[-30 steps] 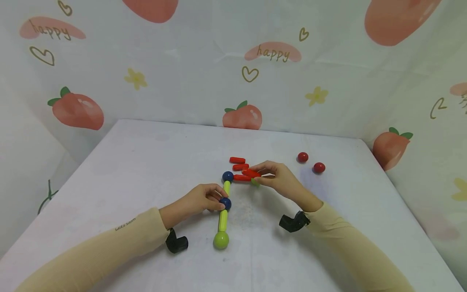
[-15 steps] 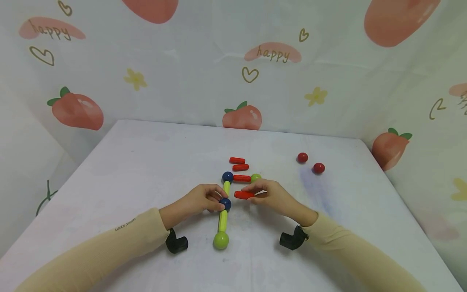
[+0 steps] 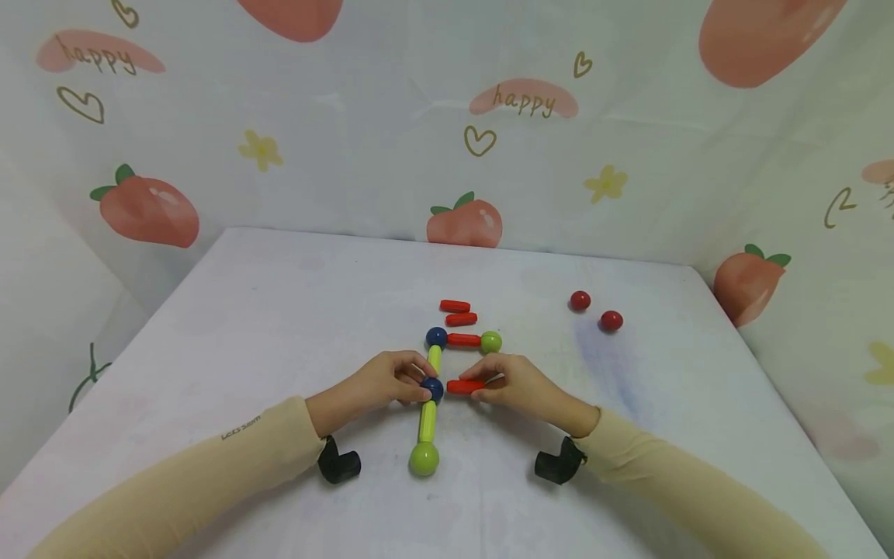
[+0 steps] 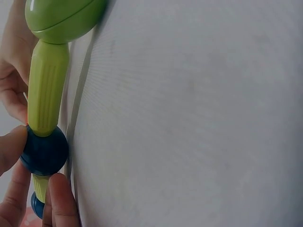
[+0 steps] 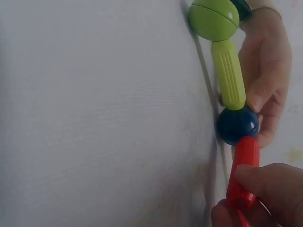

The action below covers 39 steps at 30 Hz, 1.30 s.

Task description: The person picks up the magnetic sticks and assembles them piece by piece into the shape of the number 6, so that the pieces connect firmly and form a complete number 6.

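My left hand (image 3: pixel 384 378) pinches a dark blue ball (image 3: pixel 434 389) in the middle of a chain on the table. One yellow-green rod (image 3: pixel 427 421) joins it to a green ball (image 3: pixel 424 459) nearer me. Another rod (image 3: pixel 434 359) runs to a farther blue ball (image 3: pixel 436 337), from which an attached red rod (image 3: pixel 464 340) leads right to a second green ball (image 3: pixel 491 341). Between thumb and fingers, my right hand (image 3: pixel 531 390) holds another red rod (image 5: pixel 245 158). Its end points at the middle blue ball, very close; I cannot tell whether they touch.
Two loose red rods, one (image 3: pixel 455 306) behind the other (image 3: pixel 461 319), lie beyond the chain. Farther right are two red balls, (image 3: pixel 580 300) the back one and a nearer red ball (image 3: pixel 611 321). A printed cloth (image 3: pixel 363 155) hangs behind the white table (image 3: pixel 279 310).
My right hand has carried its red rod toward me and slightly left, from beside the far green ball to the middle blue ball. My left hand keeps its hold, unmoved.
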{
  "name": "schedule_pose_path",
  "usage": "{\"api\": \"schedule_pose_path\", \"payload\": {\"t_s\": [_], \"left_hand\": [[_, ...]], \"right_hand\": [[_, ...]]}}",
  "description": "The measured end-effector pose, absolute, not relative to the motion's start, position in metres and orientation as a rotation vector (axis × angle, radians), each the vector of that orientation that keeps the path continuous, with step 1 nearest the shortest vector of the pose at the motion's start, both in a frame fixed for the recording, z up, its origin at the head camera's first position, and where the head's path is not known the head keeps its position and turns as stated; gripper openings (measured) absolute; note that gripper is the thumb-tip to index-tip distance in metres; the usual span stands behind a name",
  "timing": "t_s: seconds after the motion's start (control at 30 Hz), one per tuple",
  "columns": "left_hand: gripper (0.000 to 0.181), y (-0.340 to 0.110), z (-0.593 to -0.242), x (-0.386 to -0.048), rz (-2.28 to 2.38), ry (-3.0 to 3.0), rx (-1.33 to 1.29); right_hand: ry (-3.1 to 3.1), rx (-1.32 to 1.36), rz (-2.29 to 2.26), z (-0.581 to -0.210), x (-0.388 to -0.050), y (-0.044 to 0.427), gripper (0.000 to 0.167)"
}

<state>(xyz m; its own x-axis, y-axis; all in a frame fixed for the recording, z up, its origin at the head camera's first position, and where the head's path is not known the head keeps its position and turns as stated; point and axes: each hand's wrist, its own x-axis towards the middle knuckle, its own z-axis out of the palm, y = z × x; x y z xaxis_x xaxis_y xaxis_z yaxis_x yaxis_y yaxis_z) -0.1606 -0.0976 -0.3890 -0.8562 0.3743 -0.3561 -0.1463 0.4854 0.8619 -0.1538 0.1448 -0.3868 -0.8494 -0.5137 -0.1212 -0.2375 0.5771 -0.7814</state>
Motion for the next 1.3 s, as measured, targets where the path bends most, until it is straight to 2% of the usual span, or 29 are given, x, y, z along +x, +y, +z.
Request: {"api": "schedule_pose_path", "payload": {"t_s": [1.3], "left_hand": [[0.027,-0.0976,-0.3871,-0.1596,1.357,2.229,0.197]], "right_hand": [[2.476,-0.599,-1.115,-0.3900,-0.1541,0.1353,0.025]]}}
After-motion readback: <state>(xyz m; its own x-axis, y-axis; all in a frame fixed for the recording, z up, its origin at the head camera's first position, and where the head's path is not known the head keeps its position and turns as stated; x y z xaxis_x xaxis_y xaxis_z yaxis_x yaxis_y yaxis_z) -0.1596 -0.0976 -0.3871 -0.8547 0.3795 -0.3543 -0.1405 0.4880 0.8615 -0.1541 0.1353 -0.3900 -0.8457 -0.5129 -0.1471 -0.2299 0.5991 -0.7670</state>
